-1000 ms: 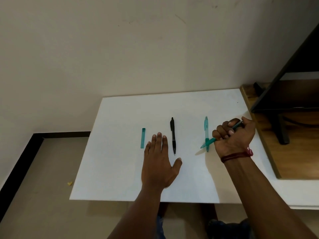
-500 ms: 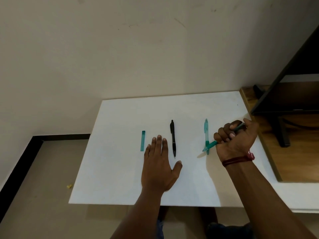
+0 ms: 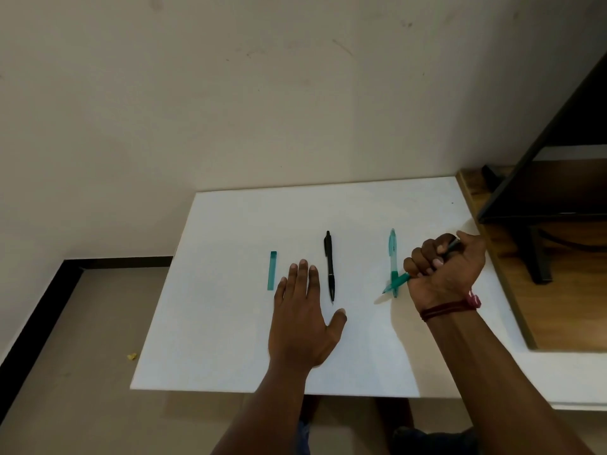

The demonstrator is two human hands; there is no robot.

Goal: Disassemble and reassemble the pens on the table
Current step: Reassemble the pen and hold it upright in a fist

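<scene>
Spanning the frame's lower middle, the white table (image 3: 213, 323) bears the left hand (image 3: 302, 323), flat with fingers straight. At centre right, the right hand (image 3: 443, 270) fists around a teal pen (image 3: 399, 280) that crosses a translucent teal pen (image 3: 392, 251). A black pen (image 3: 329, 267) lies at centre, and a teal pen piece (image 3: 272, 270) at centre left.
</scene>
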